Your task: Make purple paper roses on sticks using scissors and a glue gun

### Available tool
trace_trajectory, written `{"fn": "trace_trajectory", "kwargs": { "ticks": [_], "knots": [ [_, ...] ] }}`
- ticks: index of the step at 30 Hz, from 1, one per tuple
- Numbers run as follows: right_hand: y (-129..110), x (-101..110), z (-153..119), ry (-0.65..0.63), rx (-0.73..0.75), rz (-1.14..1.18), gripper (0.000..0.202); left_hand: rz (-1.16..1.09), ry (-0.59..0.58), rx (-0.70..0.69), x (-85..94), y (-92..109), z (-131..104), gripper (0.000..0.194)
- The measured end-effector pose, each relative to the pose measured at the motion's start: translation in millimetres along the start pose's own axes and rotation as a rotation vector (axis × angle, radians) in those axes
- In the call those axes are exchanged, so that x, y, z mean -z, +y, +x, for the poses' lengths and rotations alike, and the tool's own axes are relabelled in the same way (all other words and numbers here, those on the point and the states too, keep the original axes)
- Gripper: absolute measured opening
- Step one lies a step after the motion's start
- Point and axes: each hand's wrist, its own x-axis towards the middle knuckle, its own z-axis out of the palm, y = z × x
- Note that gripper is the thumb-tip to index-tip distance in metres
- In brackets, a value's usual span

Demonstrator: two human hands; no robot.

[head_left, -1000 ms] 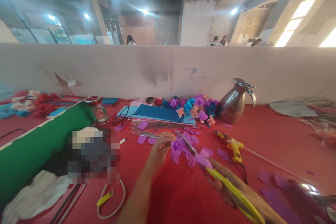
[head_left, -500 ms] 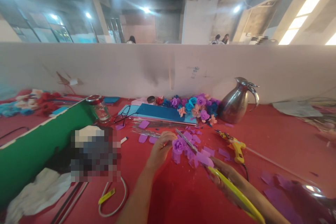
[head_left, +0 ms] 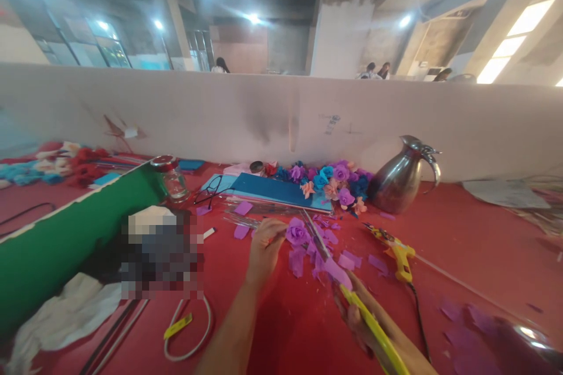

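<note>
My left hand [head_left: 266, 252] pinches a purple paper rose [head_left: 298, 231] by its lower side, fingertips closed just left of the bloom. In my right hand [head_left: 357, 307] is a pair of scissors with yellow handles [head_left: 373, 331]; its long blades point up and left, with the tips close beside the rose. A loose purple paper petal [head_left: 338, 273] lies along the scissors near my right fingers, seemingly held with them. Several cut purple petals [head_left: 297, 261] are scattered on the red table below and around the rose. The rose's stem is hidden by my fingers.
A yellow glue gun [head_left: 401, 258] with its cord lies to the right. Behind are a steel jug [head_left: 397, 179], finished paper flowers [head_left: 345, 196], blue sheets [head_left: 272, 187] and eyeglasses [head_left: 214, 188]. A green board [head_left: 65, 240] and glass jar [head_left: 175, 181] stand at left.
The view has shifted slightly. The scissors and my right hand have moved a little left and down. The rose is turned slightly and still held in my left hand.
</note>
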Motion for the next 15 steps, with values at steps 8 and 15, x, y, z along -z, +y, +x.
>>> {"fn": "trace_trajectory", "kwargs": {
  "ticks": [8,15],
  "knots": [
    [-18,-16,2,0.101,-0.046,-0.077,0.077,0.014,-0.002,0.005,0.4,-6,0,0.016],
    [-34,-18,5,0.034,0.071,-0.134,0.057,0.001,-0.01,-0.004,0.2,-4,0,0.015]
  ]
}}
